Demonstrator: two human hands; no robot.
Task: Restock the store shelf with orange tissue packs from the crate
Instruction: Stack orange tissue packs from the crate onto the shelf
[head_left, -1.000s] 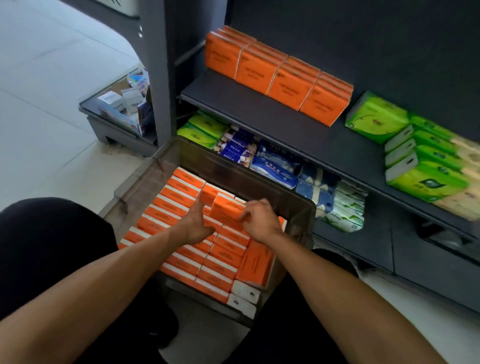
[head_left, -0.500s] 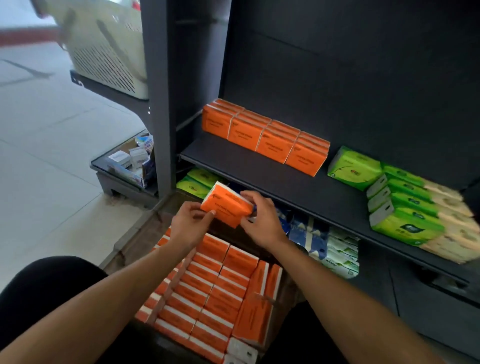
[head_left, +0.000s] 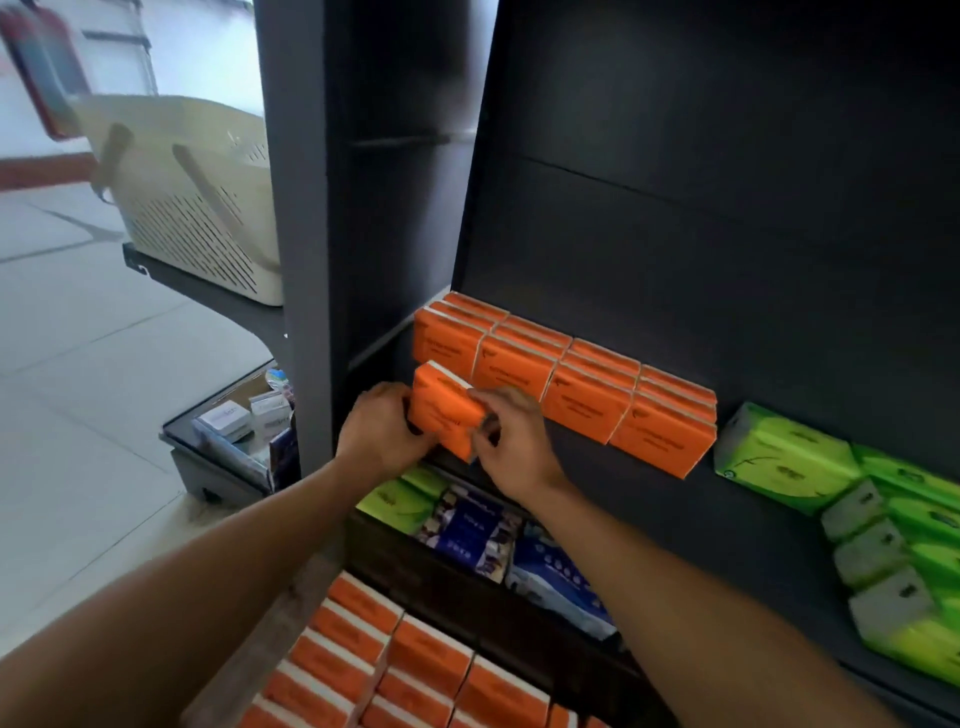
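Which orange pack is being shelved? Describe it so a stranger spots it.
Find the dark shelf bearing a row of orange packs. At the row's left front, the left hand and right hand grip one orange tissue pack. Unlike its neighbours, it is tilted and hand-held.

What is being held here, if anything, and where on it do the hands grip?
One orange tissue pack, gripped at its two short ends: left hand on the left end, right hand on the right end.

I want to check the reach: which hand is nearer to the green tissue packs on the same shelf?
Right. The right hand grips the held orange pack's end facing the green tissue packs; the left hand grips the far end.
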